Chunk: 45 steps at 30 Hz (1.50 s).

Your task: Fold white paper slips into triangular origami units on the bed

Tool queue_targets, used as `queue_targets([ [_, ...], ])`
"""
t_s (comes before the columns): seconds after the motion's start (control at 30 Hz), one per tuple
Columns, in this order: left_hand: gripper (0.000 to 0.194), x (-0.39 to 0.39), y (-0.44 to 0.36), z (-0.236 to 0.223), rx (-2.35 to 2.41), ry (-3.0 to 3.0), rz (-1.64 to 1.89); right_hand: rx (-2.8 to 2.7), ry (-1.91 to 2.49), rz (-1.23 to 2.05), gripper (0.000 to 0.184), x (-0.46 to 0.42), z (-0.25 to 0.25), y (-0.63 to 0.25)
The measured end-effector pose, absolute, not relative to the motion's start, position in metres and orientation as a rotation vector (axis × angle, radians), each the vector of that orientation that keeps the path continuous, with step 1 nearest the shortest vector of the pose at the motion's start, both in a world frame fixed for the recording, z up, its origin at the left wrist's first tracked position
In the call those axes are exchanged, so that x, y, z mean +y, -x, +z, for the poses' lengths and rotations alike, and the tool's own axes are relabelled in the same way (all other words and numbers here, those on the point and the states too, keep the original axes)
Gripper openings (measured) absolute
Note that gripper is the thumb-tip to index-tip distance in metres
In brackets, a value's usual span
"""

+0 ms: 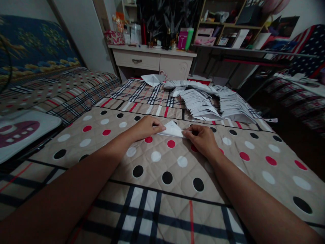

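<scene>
A small white sheet of paper folded into a triangle (pixel 173 128) lies between my two hands, its peak pointing away from me. My left hand (pixel 148 127) pinches its left corner between thumb and curled fingers. At the right corner, my right hand (pixel 201 136) grips the paper the same way. Under the hands spreads a quilted bedspread (pixel 157 169) with dots, stripes and plaid. Just beyond, rows of stacked folded white papers (pixel 200 103) sit on the bed, with more folded papers (pixel 235 103) packed to their right.
A loose white paper (pixel 153 80) lies at the bed's far edge. Behind it stands a white dresser (pixel 137 60) crowded with bottles and boxes. A white and purple plastic appliance (pixel 27 132) is at the left. Shelves and a desk (pixel 241 51) fill the back right.
</scene>
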<state>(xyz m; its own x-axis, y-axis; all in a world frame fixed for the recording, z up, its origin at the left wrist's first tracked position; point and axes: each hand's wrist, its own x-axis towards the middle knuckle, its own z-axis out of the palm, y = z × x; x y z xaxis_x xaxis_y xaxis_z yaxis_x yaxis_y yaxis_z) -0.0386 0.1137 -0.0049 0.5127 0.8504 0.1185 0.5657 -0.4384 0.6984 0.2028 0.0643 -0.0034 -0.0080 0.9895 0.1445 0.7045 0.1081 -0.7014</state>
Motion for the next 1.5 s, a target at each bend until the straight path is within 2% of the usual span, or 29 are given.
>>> queue_targets([
  [0.27,0.026,0.111,0.035,-0.002,1.272,-2.111,0.673,-1.806,1.720,0.383,0.018,0.068,-0.004,-0.203],
  [1.5,0.027,0.118,0.053,0.001,1.259,-2.105,0.635,-1.859,1.738,0.307,0.021,0.071,-0.007,-0.204],
])
